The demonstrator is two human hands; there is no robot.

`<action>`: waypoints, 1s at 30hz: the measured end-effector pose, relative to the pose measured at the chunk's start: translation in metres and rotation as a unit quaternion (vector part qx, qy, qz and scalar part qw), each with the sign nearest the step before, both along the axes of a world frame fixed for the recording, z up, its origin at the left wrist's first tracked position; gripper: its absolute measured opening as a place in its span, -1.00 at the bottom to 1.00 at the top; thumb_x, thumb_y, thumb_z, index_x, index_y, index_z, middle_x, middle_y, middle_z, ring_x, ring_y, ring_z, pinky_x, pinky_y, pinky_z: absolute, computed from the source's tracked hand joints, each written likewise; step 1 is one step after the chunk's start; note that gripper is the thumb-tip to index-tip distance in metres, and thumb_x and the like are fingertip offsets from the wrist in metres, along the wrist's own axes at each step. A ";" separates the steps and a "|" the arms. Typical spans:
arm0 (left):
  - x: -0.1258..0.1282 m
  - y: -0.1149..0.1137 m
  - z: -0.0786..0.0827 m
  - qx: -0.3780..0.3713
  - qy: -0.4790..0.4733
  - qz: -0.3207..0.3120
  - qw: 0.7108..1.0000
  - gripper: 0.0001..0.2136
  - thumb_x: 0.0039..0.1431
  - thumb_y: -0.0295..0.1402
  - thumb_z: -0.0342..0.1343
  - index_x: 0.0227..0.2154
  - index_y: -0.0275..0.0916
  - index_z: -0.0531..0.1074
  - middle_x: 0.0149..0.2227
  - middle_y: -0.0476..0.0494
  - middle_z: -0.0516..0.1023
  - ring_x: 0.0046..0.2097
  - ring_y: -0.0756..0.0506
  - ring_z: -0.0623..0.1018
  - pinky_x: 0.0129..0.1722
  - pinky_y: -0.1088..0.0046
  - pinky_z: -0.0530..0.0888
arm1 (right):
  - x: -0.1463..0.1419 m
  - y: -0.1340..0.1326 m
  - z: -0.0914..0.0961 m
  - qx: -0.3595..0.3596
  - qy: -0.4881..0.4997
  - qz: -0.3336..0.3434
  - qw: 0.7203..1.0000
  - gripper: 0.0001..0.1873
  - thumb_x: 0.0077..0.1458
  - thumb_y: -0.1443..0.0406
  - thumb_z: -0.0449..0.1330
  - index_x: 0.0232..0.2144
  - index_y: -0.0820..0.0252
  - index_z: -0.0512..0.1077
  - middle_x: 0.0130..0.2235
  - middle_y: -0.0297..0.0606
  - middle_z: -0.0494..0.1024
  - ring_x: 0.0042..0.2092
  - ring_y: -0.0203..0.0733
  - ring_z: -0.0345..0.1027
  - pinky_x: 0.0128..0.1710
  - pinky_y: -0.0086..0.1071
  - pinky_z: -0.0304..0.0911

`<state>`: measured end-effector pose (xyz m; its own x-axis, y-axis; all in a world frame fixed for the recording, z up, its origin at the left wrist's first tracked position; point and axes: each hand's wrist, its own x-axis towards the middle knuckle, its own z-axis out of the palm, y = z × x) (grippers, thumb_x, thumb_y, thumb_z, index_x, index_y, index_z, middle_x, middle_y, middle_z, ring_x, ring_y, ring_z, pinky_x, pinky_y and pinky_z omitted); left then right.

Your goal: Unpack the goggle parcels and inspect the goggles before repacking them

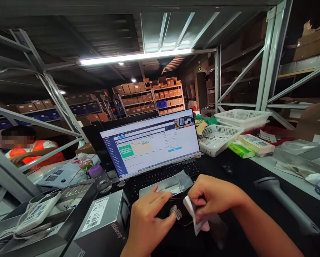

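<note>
In the lower middle, my left hand (151, 216) curls its thumb and index finger around something dark that I cannot make out against the black surface. A small, shiny, translucent piece (176, 212) lies at its thumb tip. Thin dark lines run between the two hands. My right hand (212, 196) is closed, pinching a folded white cloth or wipe (193, 216) that hangs beside that dark thing. Just behind my hands lies an open shallow grey box (164, 186) with pale contents. To the left stands a closed grey box (101, 221) with a white label.
A monitor (154, 150) and black keyboard (149, 178) stand ahead. At right are a barcode scanner (285, 203), mouse (226, 168), white baskets (216, 151) and a tissue pack (241, 150). A purple-capped bottle (99, 178) and open tray (55, 228) are left. Beyond sits a person (39, 153).
</note>
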<state>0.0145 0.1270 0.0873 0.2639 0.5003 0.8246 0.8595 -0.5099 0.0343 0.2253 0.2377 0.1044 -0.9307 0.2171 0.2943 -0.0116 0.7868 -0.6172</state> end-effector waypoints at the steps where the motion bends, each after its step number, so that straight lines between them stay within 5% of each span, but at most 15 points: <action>1: 0.002 0.000 0.000 0.003 0.010 0.003 1.000 -0.78 0.03 -0.51 0.14 -0.24 -0.14 0.51 -0.35 0.06 0.65 -0.38 -0.04 0.63 -0.07 0.06 0.64 | -0.006 -0.008 -0.003 0.024 0.005 -0.034 0.999 -0.51 -0.12 0.37 0.41 -0.65 0.19 0.10 -0.63 -0.60 0.13 -0.55 -0.46 -0.05 -0.54 -0.51 -0.14; 6: 0.002 -0.001 0.001 0.033 0.055 0.042 0.997 -0.74 0.06 -0.59 0.03 -0.26 -0.18 0.50 -0.35 0.04 0.65 -0.36 -0.06 0.64 -0.13 0.06 0.65 | -0.034 -0.024 -0.016 0.100 0.048 -0.123 0.986 -0.62 -0.09 0.45 0.32 -0.64 0.19 0.15 -0.62 -0.56 0.16 -0.53 -0.42 -0.02 -0.50 -0.44 -0.17; 13: -0.004 -0.004 -0.001 0.014 -0.033 0.031 0.999 -0.75 -0.02 -0.50 0.15 -0.25 -0.12 0.53 -0.31 0.11 0.67 -0.34 -0.02 0.65 -0.02 0.14 0.62 | 0.000 0.026 -0.007 -0.090 0.026 0.067 0.993 -0.45 -0.03 0.18 0.43 -0.65 0.18 0.11 -0.61 -0.57 0.15 -0.52 -0.43 -0.05 -0.53 -0.49 -0.13; 17: 0.001 0.000 -0.004 0.018 -0.068 0.042 0.997 -0.77 -0.01 -0.49 0.14 -0.26 -0.13 0.52 -0.34 0.09 0.66 -0.35 -0.03 0.65 -0.06 0.22 0.63 | 0.007 0.039 -0.009 -0.154 0.051 0.050 0.985 -0.43 0.02 0.10 0.40 -0.64 0.18 0.11 -0.59 -0.54 0.13 -0.51 -0.42 -0.08 -0.53 -0.48 -0.14; 20: -0.002 0.002 -0.004 -0.007 -0.093 0.044 0.995 -0.76 -0.01 -0.49 0.13 -0.25 -0.12 0.50 -0.35 0.09 0.65 -0.36 -0.02 0.64 -0.28 0.40 0.64 | 0.001 0.045 -0.013 -0.230 0.147 -0.021 0.962 -0.40 -0.02 0.08 0.43 -0.64 0.17 0.08 -0.58 -0.54 0.10 -0.52 -0.43 -0.11 -0.54 -0.49 -0.14; 22: -0.008 0.001 -0.005 -0.020 -0.116 0.048 0.992 -0.74 0.01 -0.48 0.14 -0.20 -0.11 0.48 -0.34 0.10 0.65 -0.38 -0.01 0.63 -0.36 0.49 0.61 | -0.002 0.050 -0.013 -0.300 0.264 -0.099 0.911 -0.44 -0.07 0.08 0.46 -0.63 0.18 0.16 -0.58 -0.53 0.20 -0.54 -0.43 -0.02 -0.55 -0.51 -0.05; 24: -0.016 0.000 -0.005 -0.012 -0.152 0.057 0.987 -0.73 0.05 -0.46 0.15 -0.15 -0.11 0.47 -0.33 0.09 0.66 -0.36 0.00 0.65 -0.33 0.51 0.61 | -0.004 0.055 -0.011 -0.373 0.381 -0.163 0.830 -0.56 -0.13 0.07 0.49 -0.52 0.17 0.35 -0.51 -0.45 0.43 -0.50 -0.35 0.23 -0.47 -0.48 0.19; 28: -0.024 0.000 -0.009 0.019 -0.258 0.087 0.962 -0.78 0.13 -0.38 0.14 -0.13 -0.17 0.46 -0.27 -0.02 0.68 -0.27 -0.04 0.68 -0.22 0.48 0.63 | -0.011 0.056 -0.004 -0.463 0.543 -0.213 0.668 -0.53 -0.26 0.07 0.55 -0.34 0.12 0.48 -0.32 -0.35 0.64 -0.32 -0.19 0.49 -0.26 -0.35 0.45; 30: -0.023 0.003 -0.012 0.028 -0.317 0.100 0.943 -0.76 0.18 -0.34 0.12 -0.08 -0.19 0.44 -0.20 -0.10 0.67 -0.24 -0.05 0.68 -0.19 0.46 0.63 | -0.023 0.046 -0.005 -0.499 0.571 -0.220 0.614 -0.52 -0.31 0.10 0.57 -0.34 0.10 0.49 -0.33 -0.38 0.65 -0.33 -0.20 0.50 -0.26 -0.37 0.47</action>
